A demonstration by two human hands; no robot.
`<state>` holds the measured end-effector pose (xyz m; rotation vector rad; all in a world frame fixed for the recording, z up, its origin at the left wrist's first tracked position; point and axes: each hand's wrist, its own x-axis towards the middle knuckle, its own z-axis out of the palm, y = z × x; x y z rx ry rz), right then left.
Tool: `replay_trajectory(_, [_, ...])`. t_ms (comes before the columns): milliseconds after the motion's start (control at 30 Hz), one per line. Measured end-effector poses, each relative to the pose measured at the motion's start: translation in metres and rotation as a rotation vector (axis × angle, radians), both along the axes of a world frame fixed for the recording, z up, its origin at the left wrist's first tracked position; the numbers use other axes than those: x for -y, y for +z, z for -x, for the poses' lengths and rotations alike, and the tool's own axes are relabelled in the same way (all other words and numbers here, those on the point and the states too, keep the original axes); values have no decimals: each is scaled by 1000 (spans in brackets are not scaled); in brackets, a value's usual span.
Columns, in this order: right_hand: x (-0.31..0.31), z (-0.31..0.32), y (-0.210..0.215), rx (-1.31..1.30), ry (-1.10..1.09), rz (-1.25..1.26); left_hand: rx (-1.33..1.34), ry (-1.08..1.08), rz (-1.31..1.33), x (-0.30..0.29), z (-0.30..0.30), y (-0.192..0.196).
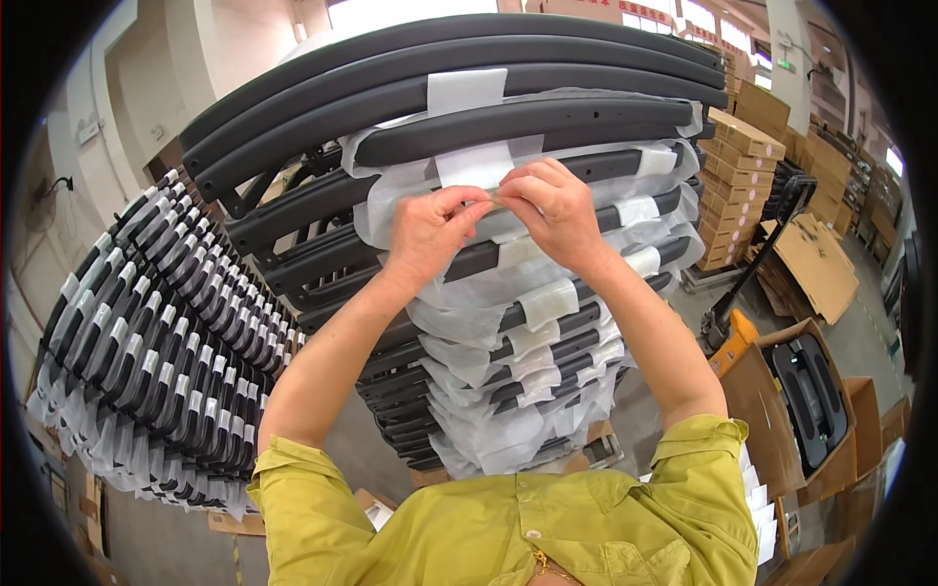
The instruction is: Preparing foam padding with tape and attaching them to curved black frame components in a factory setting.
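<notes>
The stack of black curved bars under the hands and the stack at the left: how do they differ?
The middle stack of black curved bars has loose white foam sheet bunched around it; the left stack of black curved bars shows tidy white bands. Both the left hand and the right hand pinch a white strip at the middle stack; the left stack is untouched. Both hold similar bars.

Single view: head-worn fisheye camera, looking forward and down over the person's yellow-green shirt collar [508, 527]. Close range to a stack of wrapped black curved bars [547, 293], which fills the centre. Edges bend strongly; warehouse floor [870, 332] and cardboard boxes [743, 146] at right rim.
</notes>
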<state>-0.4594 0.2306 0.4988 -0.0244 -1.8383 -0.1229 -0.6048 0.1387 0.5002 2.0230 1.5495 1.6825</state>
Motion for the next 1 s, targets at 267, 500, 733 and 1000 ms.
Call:
replay_trajectory(267, [3,2,-6,-9,13,189,6,32,-37,-1,0,-2])
replay_trajectory(500, [11,1,0,-44,-73,-37,-277,103,-282,-5,8,-9])
replay_trajectory(733, [6,1,-6,-90,-63,-66,-155,202,-553,16,-7,16])
replay_trajectory(1000, [7,1,-5,-62,-64,-53,-944,725,-720,-18,16,96])
